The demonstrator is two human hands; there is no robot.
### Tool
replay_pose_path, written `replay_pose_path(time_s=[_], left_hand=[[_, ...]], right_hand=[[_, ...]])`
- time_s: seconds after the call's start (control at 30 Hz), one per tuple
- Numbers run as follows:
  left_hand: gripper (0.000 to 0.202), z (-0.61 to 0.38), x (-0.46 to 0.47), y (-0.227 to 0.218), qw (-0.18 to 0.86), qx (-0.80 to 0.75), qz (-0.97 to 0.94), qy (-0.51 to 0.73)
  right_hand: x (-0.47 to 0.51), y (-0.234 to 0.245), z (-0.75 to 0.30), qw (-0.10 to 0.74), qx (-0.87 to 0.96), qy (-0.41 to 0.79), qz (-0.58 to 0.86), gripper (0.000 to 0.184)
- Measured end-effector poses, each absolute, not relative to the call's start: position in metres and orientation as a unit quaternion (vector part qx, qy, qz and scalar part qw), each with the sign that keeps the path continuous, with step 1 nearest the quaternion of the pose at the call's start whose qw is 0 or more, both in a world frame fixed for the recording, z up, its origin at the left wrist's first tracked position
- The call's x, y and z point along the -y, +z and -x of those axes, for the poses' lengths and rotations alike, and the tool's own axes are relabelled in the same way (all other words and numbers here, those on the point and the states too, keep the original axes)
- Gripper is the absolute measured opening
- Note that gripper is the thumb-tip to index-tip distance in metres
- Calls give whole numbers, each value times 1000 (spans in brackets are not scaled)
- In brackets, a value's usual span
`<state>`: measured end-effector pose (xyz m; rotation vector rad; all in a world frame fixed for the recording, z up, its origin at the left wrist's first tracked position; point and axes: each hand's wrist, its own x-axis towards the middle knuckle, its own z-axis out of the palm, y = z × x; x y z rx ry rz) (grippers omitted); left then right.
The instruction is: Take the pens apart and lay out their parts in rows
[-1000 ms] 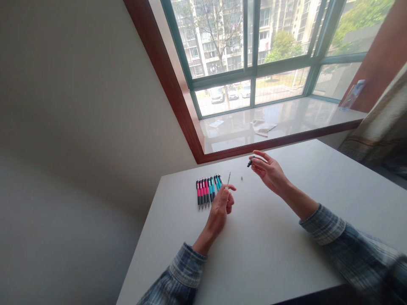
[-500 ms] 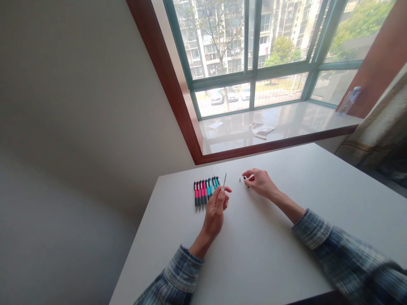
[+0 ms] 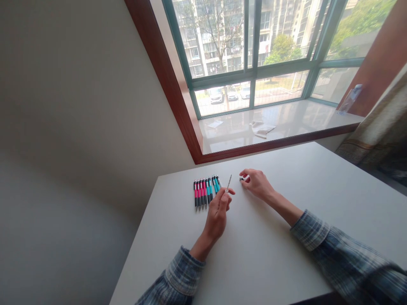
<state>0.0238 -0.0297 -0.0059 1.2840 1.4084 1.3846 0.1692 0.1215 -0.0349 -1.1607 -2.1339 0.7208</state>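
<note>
My left hand (image 3: 218, 214) is closed around a slim pen refill (image 3: 229, 182), which sticks up and slightly right from the fingertips. A small whitish bit (image 3: 227, 191) shows at its base; whatever lies lower in the grip is hidden by my fingers. To the right, my right hand (image 3: 258, 185) is low over the table, thumb and fingers curled about a small black and whitish pen part (image 3: 241, 179). Beside my left hand lies a row of several click pens (image 3: 202, 194), pink ones on the left and turquoise ones on the right, partly covered by that hand.
The white table (image 3: 270, 254) meets a wall on the left and a window ledge (image 3: 235, 133) behind. On the ledge are a cloth (image 3: 262, 129), a paper sheet (image 3: 215, 124) and a clear bottle (image 3: 349, 99). A curtain (image 3: 372, 127) hangs at the right.
My left hand has shifted slightly right with the refill, which now leans more to the right. My right hand has moved a little left, its fingertips reaching the small whitish piece on the table.
</note>
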Motion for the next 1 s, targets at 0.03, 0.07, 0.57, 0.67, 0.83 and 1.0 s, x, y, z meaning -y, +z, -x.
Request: replay_pose_path(time_s=[0.03,0.07,0.57,0.67,0.83,1.0], left_hand=[[35,-24,30,-5,384,-554,-503,541],[35,-24,30,-5,386,-555,-503,539],[37,-9,32,-10,358,-586,-521,508],[37,-9,32,-11,355,-592,-531,491],[35,-10,33,-10,348,-587,-545,487],[30,-10,33,-13,345,-593,-546,480]], right_hand=[[-121,-35,-169,300,803,273,437,16],[-122,-35,-170,300,802,275,437,15],[-97,5,-168,342,668,629,202,35],[-94,5,-165,332,653,651,198,33],[-95,-1,-162,334,634,668,201,30],[-98,-3,-164,364,620,657,229,31]])
